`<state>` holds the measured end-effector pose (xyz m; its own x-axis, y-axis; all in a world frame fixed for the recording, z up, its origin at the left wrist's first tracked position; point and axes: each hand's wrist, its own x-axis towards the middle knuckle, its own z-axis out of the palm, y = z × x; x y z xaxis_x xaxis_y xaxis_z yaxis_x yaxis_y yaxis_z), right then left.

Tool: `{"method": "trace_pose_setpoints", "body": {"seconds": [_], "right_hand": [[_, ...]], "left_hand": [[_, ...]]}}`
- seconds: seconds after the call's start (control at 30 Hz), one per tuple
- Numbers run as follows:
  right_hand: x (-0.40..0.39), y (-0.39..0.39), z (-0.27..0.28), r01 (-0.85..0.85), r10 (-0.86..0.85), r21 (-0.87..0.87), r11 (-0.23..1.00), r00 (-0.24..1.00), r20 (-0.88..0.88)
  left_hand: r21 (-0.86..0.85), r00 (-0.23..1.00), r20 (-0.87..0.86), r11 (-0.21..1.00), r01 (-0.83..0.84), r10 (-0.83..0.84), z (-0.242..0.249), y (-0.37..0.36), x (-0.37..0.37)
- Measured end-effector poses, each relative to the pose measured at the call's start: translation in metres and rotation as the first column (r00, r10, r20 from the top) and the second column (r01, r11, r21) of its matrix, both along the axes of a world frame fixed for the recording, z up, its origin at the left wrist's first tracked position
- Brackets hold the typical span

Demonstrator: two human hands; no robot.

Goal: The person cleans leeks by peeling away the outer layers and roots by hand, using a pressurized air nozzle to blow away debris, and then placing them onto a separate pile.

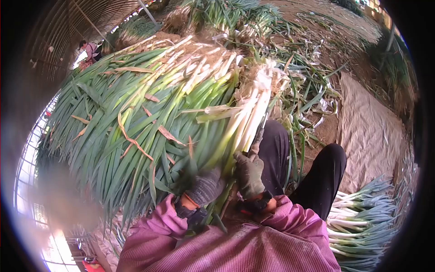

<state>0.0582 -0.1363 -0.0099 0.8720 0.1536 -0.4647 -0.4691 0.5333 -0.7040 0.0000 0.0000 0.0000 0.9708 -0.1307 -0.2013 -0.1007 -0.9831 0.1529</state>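
A loose bunch of green onions (pixel 250 115) with white stems lies in front of me, its roots pointing away and its leaves running back between my hands. My left hand (pixel 204 186), in a dark grey glove and slightly blurred, is closed around the leaves. My right hand (pixel 249 176), in a grey-green glove, is closed on a narrow knife-like tool (pixel 260 134), which points away along the right side of the stems. Beside the bunch, a big heap of green onions (pixel 122 113) spreads to the left, with some dry brown leaves on top.
Trimmed green onions (pixel 358 222) are stacked at the lower right, near a brown cloth sheet (pixel 371 131). Leaf scraps (pixel 312 86) litter the ground. More onion bundles (pixel 226 18) stand at the back. Another person (pixel 90 51) is at the far left.
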Motion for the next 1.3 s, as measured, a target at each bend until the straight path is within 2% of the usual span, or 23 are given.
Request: {"method": "trace_pose_setpoints", "body": {"seconds": [0.03,0.07,0.1,0.17,0.2,0.23,0.3,0.43,0.57,0.63,0.67,0.77,0.9,0.93,1.0,1.03,1.1,1.17,1.2,1.3], "right_hand": [[-0.007,-0.001,0.011,0.015,-0.015,-0.004,1.000,0.999,0.045],[-0.011,0.002,0.017,0.030,-0.029,-0.006,1.000,0.996,0.089],[-0.008,0.010,0.013,-0.086,0.090,-0.053,0.995,0.993,0.075],[-0.013,0.025,0.007,-0.316,0.319,-0.095,0.944,0.948,0.011],[-0.016,0.030,0.022,-0.446,0.458,-0.126,0.886,0.883,0.102],[-0.013,0.046,0.011,-0.542,0.584,-0.267,0.797,0.804,0.113],[-0.017,0.063,0.032,-0.605,0.617,-0.126,0.786,0.760,0.204],[-0.005,0.109,0.014,-0.605,0.605,-0.039,0.795,0.787,0.125],[-0.004,0.131,-0.020,-0.508,0.485,0.065,0.859,0.849,0.211],[-0.005,0.129,-0.021,-0.491,0.461,0.085,0.867,0.855,0.236],[-0.005,0.126,-0.020,-0.483,0.450,0.109,0.869,0.863,0.230],[-0.004,0.100,0.016,-0.514,0.506,0.107,0.851,0.857,0.100],[-0.001,0.079,0.030,-0.547,0.549,0.072,0.834,0.836,-0.010],[-0.002,0.078,0.029,-0.545,0.545,0.034,0.838,0.838,-0.010],[-0.007,0.079,0.029,-0.544,0.544,-0.031,0.838,0.839,-0.016],[-0.010,0.078,0.031,-0.556,0.556,0.003,0.831,0.831,-0.020],[-0.016,0.074,0.038,-0.581,0.584,0.067,0.811,0.811,-0.029],[-0.017,0.083,0.026,-0.544,0.543,-0.005,0.839,0.837,-0.070],[-0.017,0.085,0.024,-0.524,0.519,-0.043,0.851,0.850,-0.086],[-0.025,0.078,0.026,-0.544,0.541,0.012,0.839,0.831,-0.132]], "left_hand": [[-0.017,0.983,0.159,0.995,0.096,-0.092,-0.002,0.005,-0.007],[-0.006,0.956,0.276,0.994,0.108,-0.102,-0.001,0.014,-0.008],[0.010,0.915,0.389,0.993,0.115,-0.109,0.004,0.020,-0.007],[0.083,0.862,0.506,0.995,-0.051,0.002,0.052,0.038,0.006],[0.144,0.834,0.550,0.989,-0.039,-0.047,0.060,0.061,0.014],[0.205,0.798,0.594,0.978,-0.026,-0.103,0.065,0.086,0.026],[0.261,0.753,0.656,0.922,-0.286,0.048,0.068,0.117,0.055],[0.405,0.821,0.563,0.837,-0.367,0.088,0.060,0.156,0.098],[0.502,0.868,0.490,0.789,-0.354,0.077,0.055,0.153,0.128],[0.484,0.857,0.511,0.801,-0.351,0.067,0.059,0.147,0.140],[0.485,0.821,0.570,0.811,-0.326,-0.011,0.055,0.152,0.150],[0.581,0.850,0.527,0.733,-0.354,-0.007,0.042,0.158,0.182],[0.456,0.921,0.364,0.835,-0.308,0.141,0.044,0.150,0.197],[0.432,0.917,0.382,0.856,-0.285,0.112,0.041,0.141,0.188],[0.332,0.948,0.267,0.907,-0.260,0.174,0.045,0.126,0.175],[0.279,0.957,0.203,0.925,-0.258,0.205,0.046,0.121,0.166],[0.191,0.967,0.208,0.964,-0.186,0.146,0.041,0.122,0.149],[0.089,0.975,0.195,0.988,-0.127,0.107,0.040,0.129,0.137],[0.042,0.965,0.258,0.998,-0.055,0.042,0.036,0.130,0.128],[-0.017,0.978,0.154,0.990,-0.138,0.139,0.031,0.119,0.110]]}}
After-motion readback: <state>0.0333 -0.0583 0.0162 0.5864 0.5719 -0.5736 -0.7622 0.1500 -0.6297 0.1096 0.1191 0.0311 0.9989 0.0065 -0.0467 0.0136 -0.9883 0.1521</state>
